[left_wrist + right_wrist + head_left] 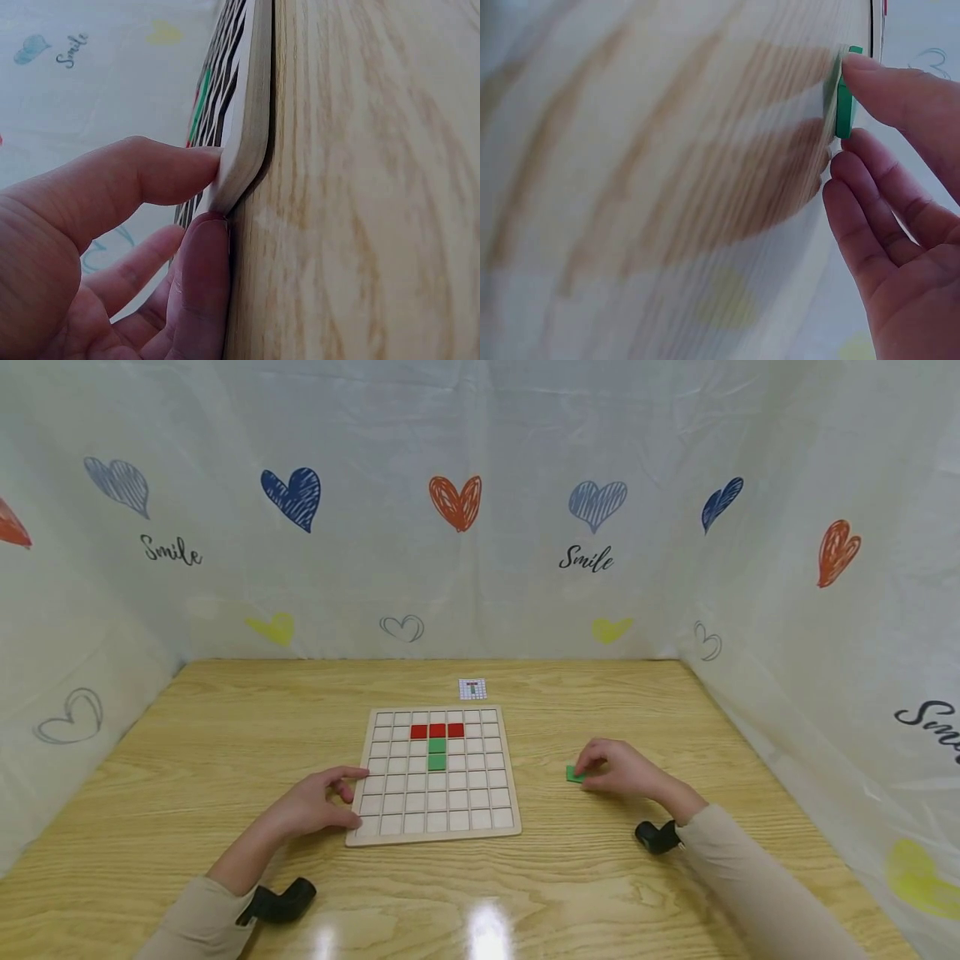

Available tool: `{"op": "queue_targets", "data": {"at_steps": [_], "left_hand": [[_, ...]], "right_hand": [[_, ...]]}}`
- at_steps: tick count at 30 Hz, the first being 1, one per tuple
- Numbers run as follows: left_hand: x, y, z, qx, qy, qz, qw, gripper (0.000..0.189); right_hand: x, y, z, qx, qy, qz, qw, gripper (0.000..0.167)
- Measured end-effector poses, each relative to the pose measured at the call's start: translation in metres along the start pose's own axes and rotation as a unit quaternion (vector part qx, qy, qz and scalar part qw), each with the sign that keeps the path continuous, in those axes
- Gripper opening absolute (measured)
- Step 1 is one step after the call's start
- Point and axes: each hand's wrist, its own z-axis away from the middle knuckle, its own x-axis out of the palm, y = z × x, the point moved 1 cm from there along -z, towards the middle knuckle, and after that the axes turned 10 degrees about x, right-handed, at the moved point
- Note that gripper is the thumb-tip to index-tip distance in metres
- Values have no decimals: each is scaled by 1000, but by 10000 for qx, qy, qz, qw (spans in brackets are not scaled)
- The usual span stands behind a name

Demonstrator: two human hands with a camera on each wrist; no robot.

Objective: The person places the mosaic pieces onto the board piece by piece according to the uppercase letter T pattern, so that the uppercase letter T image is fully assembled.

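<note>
A light wooden grid board (438, 839) lies left of centre in the head view. Three red square tiles (437, 731) form a row on it, and two green tiles (437, 753) run down below the middle one. My left hand (315, 802) rests at the board's left side, thumb on the rim by the near corner and index finger stretched to the edge farther up. To the right of the board, my right hand (618, 770) pinches a green tile (844, 105) between thumb and fingers, low over the table. The fingers partly cover that tile in the head view.
A small printed card (472, 689) with a red and green T pattern lies just behind the board. Black curved pieces (281, 902) stick out at both wrists. White fabric printed with hearts (455, 503) walls the wooden table (600, 877) at the back and sides.
</note>
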Motion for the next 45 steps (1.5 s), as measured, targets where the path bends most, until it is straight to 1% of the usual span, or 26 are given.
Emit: {"op": "queue_targets", "data": {"at_steps": [10, 14, 18, 24, 31, 35, 39, 44, 45], "left_hand": [[0, -1, 1, 15, -3, 39, 10000, 66], [-1, -1, 2, 84, -5, 25, 10000, 66], [-1, 0, 2, 75, 5, -38, 10000, 66], [-2, 2, 2, 14, -3, -52, 10000, 66], [-1, 1, 1, 40, -21, -44, 10000, 66], [-1, 0, 0, -8, 0, -38, 10000, 66], [-1, 0, -1, -73, 19, -41, 10000, 67], [0, 0, 0, -138, 31, -25, 9999, 66], [0, 0, 1, -97, 18, -33, 9999, 66]], "right_hand": [[0, 1, -3, 14, -84, 39, 10000, 10], [1, 1, -5, -36, -74, 26, 10000, 11], [2, -1, -7, -102, -46, 31, 9999, 12], [2, -6, -11, -37, 77, 118, 9999, 14], [2, -16, -16, -62, 136, 162, 9998, 15], [3, -20, -19, -114, 173, 47, 9998, 16], [4, -22, -23, -269, 214, 24, 9994, 15], [7, -28, -29, -368, 136, -4, 9992, 16], [7, -30, -30, -364, 127, -3, 9993, 16]]}}
